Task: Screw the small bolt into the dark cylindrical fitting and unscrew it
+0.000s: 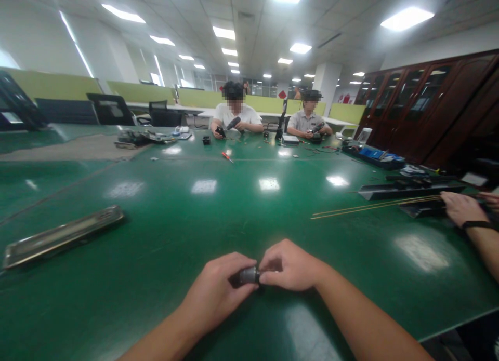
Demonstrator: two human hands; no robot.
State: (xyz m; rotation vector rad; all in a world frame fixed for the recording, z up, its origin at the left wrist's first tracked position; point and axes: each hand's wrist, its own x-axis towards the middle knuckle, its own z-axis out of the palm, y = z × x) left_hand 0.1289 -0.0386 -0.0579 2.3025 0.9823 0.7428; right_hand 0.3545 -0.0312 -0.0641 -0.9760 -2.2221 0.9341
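Low over the green table (167, 309), my left hand (220, 283) is closed round a small grey and black cylindrical part (248, 276). The thumb and fingers grip its sides, and the palm hides its left end. My right hand (290, 267) meets it from the right, with thumb and fingertips pinched at the part's dark right end. Whether those fingertips hold a separate small piece I cannot make out. The exact kind of the cylinder is too small to tell.
A long metal tray-like piece (64, 236) lies at left. At right, a co-worker's hand (463, 208) is by thin brass-coloured rods (374, 204) and dark metal channels (409, 189). A red screwdriver (227, 157) lies farther back. Two people (236, 114) sit across the table.
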